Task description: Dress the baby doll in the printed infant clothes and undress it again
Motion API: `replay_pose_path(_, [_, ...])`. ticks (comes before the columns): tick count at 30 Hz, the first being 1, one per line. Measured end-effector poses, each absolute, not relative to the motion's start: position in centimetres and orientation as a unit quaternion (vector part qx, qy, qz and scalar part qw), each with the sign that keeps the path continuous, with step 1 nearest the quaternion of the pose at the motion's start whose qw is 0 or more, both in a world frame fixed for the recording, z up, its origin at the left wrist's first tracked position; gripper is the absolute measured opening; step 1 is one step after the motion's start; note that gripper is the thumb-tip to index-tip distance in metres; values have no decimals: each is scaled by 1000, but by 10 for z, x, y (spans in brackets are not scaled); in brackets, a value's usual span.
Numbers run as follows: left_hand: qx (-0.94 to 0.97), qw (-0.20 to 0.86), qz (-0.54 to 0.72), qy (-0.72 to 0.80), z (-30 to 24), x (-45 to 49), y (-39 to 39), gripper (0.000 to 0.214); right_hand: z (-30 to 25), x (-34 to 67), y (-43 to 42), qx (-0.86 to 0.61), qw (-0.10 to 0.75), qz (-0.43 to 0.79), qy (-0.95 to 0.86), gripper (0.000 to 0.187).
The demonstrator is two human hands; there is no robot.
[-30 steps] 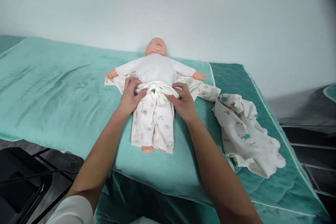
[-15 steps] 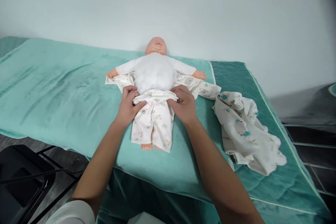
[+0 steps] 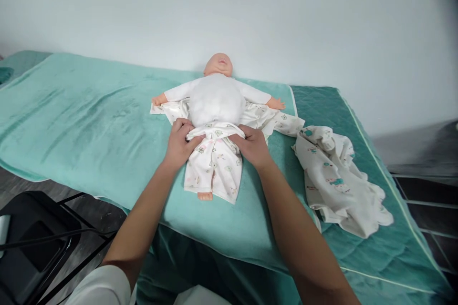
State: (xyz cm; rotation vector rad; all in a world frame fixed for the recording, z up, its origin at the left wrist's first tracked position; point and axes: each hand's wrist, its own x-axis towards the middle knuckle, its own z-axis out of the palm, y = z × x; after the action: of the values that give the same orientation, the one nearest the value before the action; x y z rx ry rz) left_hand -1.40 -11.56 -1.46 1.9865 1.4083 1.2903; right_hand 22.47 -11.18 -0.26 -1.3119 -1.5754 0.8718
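A baby doll (image 3: 217, 97) with a white cloth body lies on its back, arms spread, head toward the wall. Printed white baby pants (image 3: 213, 167) cover its legs, and toes of one foot (image 3: 205, 196) show below a leg opening. At the waistband's left side, my left hand (image 3: 182, 143) is closed on the pants. My right hand (image 3: 253, 145) grips the same waistband on the right. Beneath the doll's torso and arms a printed baby top (image 3: 289, 123) is spread out, its sleeves reaching to both sides.
A crumpled white printed garment (image 3: 338, 181) lies right of the doll on a dark green quilted cover (image 3: 388, 243). Under the doll is a light green blanket (image 3: 89, 119). A black folding chair (image 3: 36, 228) stands at lower left; a white wall (image 3: 286, 19) rises behind.
Both hands keep hold of the waistband, which sits about the same on the doll. The pant legs have shifted slightly, and less of the feet shows. The whole view has moved a little.
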Motion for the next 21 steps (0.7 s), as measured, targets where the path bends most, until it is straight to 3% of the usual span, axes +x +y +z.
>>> replay_pose_path(12, [740,173,431,486,-22,-15,-159,26,-11,226,-121,-531,432,317,-656,22])
replay_pose_path(21, [729,161,442,497,-30,-18,-156,15,-14,221,-213,-520,382,346,-681,35])
